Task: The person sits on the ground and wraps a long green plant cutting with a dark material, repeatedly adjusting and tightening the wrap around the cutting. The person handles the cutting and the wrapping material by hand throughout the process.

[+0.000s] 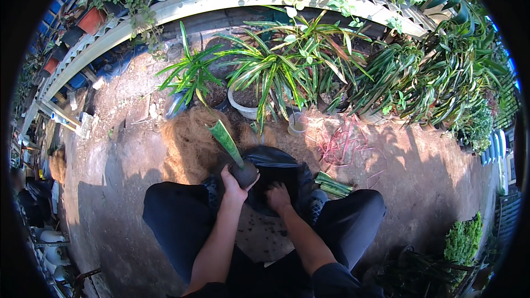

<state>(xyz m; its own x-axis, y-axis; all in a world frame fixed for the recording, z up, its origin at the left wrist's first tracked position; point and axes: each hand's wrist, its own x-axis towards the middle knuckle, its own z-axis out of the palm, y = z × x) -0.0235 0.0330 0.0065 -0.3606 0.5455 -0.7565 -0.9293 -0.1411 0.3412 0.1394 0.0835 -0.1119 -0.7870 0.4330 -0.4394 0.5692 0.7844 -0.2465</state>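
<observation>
My left hand (238,184) cups a dark round ball (244,174) from below, its fingers wrapped round it. A thick, mottled green leaf cutting (224,142) stands up out of the ball, leaning left, its top cut off. To the right, my right hand (277,196) reaches down into an open black plastic bag (276,156) between my legs. The bag's inside is very dark; the fingertips are lost in it, so what they touch does not show. Beside my right foot lie several cut green leaf pieces (333,184).
Brown coconut-like fibre (187,142) is heaped beyond my left knee. Ahead stand a small clear cup (297,123) and a tangle of pink string (342,142). Potted plants (265,72) line the back, beneath a pale beam (221,1). A leafy green plant (462,238) is at right.
</observation>
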